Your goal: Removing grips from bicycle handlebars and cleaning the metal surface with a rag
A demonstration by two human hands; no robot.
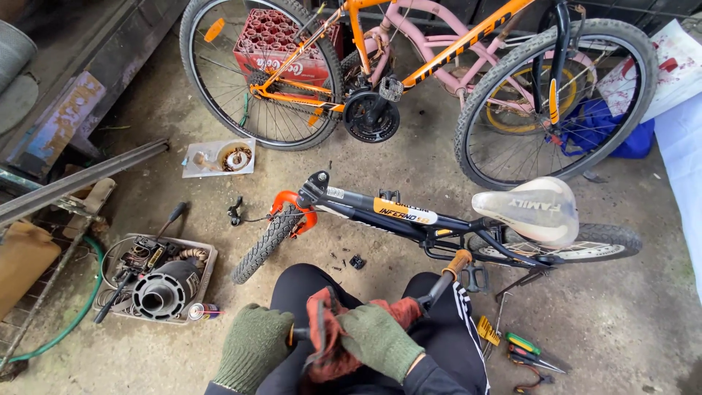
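Risk: the handlebar sits loose across the lap, so I reckon a hard rub could twist it out of that grip and knock its free end into the small black bike just beyond the knees.
Rag: reddish rag, grubby and bunched around the bar's middle.
Bar: black tube, orange grip on the far end, lying over the person's thighs.
Left hand: green glove, curled round the near end of the bar.
Right hand: green glove, closed over the rag, pressing it on the bar.
Nearby: pliers on the concrete at right, tray of parts at left.
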